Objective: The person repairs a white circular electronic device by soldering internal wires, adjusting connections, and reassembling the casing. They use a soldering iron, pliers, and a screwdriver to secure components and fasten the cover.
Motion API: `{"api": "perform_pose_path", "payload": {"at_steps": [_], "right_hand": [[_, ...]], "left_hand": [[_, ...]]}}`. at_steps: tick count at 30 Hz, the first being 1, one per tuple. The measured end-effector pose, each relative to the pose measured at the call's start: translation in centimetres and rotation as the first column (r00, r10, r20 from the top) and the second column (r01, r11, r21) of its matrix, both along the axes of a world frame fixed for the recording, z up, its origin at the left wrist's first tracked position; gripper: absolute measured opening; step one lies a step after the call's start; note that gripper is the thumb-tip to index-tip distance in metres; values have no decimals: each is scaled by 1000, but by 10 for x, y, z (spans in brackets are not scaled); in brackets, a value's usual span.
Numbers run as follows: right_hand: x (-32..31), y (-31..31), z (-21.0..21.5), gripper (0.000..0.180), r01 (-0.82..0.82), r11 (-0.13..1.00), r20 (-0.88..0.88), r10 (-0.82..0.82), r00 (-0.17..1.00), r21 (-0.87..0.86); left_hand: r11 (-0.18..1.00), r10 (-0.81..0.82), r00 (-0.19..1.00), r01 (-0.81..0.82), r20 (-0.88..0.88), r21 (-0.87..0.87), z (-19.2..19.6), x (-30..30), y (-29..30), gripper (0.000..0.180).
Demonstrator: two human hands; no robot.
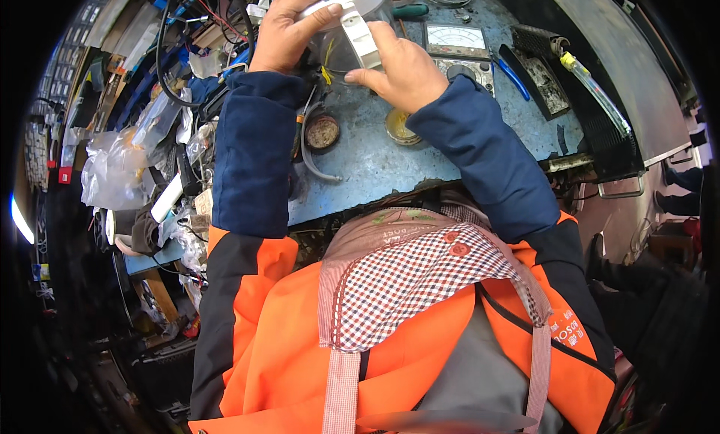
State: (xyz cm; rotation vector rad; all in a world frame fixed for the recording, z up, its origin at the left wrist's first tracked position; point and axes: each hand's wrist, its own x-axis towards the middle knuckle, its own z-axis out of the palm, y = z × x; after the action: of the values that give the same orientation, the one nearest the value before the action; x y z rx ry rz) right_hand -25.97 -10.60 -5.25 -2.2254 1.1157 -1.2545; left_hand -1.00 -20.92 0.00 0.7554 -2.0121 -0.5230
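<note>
At the top of the head view I hold up a white appliance (358,30) with a round white top, a flat white strip down its side and a clear body behind. My left hand (291,27) grips its left side, thumb laid along the white top. From the right, my right hand (405,70) pinches the lower part of the strip, with its thumb below. The far side of the appliance is cut off by the picture's edge. Under my hands, a dark round tin (322,132) and a tin with yellowish contents (401,126) stand on the blue worktable (367,171).
Right of my hands lie an analog meter (455,40), a blue-handled tool (514,78) and a long black tray (536,81). A grey tube (307,153) curves near the table's left edge. Plastic bags (116,168) and tangled cables crowd the left. Another person's legs (679,201) show far right.
</note>
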Motion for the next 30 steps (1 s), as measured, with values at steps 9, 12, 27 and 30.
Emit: {"api": "perform_pose_path", "payload": {"at_steps": [9,12,27,30], "right_hand": [[18,-31,21,59,-1,991,157,23,987,-137],[22,-34,23,57,29,989,163,-5,987,-147],[27,-25,18,56,54,993,184,-34,982,-107],[27,-23,15,55,46,992,189,-24,982,-116]], "left_hand": [[966,-69,995,84,-70,243,28,15,-38,42],[950,-61,994,85,-90,300,35,15,-42,41],[952,-112,990,132,-86,276,39,13,-35,40],[954,-108,992,123,-69,273,39,7,-28,40]]}}
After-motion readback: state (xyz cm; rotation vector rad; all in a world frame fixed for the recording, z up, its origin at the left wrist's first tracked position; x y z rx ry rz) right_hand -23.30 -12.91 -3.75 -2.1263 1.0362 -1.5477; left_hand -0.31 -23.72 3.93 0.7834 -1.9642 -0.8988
